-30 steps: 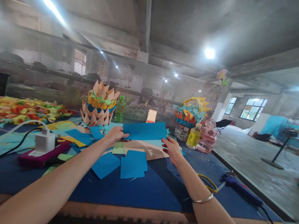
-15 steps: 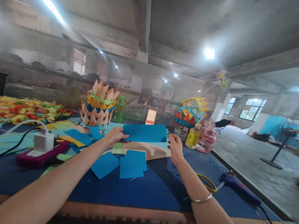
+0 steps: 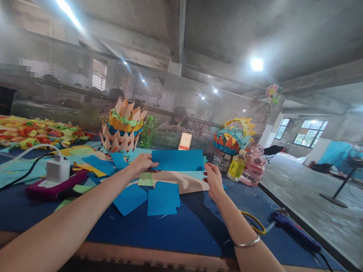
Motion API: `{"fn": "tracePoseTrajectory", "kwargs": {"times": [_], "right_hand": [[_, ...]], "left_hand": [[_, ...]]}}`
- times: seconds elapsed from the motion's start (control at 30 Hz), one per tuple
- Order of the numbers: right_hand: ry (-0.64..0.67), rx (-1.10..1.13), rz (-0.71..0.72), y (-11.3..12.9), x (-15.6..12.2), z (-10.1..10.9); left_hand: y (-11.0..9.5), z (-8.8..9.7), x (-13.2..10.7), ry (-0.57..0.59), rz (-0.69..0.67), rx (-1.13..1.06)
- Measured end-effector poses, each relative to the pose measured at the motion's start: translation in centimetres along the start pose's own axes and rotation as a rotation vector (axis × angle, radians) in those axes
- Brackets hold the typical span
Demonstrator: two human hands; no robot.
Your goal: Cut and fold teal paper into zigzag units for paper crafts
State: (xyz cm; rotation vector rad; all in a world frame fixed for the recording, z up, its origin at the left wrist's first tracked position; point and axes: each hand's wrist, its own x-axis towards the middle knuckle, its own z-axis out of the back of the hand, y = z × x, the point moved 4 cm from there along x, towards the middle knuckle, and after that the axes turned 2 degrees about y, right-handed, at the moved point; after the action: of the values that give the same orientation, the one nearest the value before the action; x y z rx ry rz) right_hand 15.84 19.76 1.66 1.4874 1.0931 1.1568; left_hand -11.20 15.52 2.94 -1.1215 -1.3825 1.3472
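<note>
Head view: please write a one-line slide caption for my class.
Left hand holds a blue paper strip, right hand near its other end.

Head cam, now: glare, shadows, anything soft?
Head view: ceiling lights glare, the left one streaking; head view: shadow darkens the table beside the right arm; head view: mesh screen hazy, background behind it indistinct.

left hand [image 3: 140, 165] pinching blue paper strip [image 3: 180, 160] | right hand [image 3: 215, 183] by its far end | blue pieces [image 3: 162, 200] on tabletop [image 3: 186, 239]

No legible text, yellow bottle label [image 3: 236, 167] blurred, pale card [image 3: 185, 140] unreadable
</note>
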Motion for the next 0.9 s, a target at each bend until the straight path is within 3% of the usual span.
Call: {"fn": "tracePoseTrajectory", "kwargs": {"times": [0.27, 0.47, 0.73, 0.9], "right_hand": [[0.209, 0.004, -0.125, -1.1, -0.7, -1.2], [0.449, 0.214, -0.309, -1.5, -2.0, -2.9], [0.307, 0.188, -0.277, -1.3, -2.5, -3.0], [0.218, 0.189, -0.188, -1.4, -1.4, -2.4]], "left_hand": [[-0.1, -0.2, -0.2, 0.006, -0.003, -0.051], [0.2, -1.9, -0.8, 0.037, -0.007, -0.075], [0.5, -4.0, -1.7, 0.161, -0.006, -0.007], [-0.3, -3.8, -2.1, 0.291, 0.004, 0.071]]}}
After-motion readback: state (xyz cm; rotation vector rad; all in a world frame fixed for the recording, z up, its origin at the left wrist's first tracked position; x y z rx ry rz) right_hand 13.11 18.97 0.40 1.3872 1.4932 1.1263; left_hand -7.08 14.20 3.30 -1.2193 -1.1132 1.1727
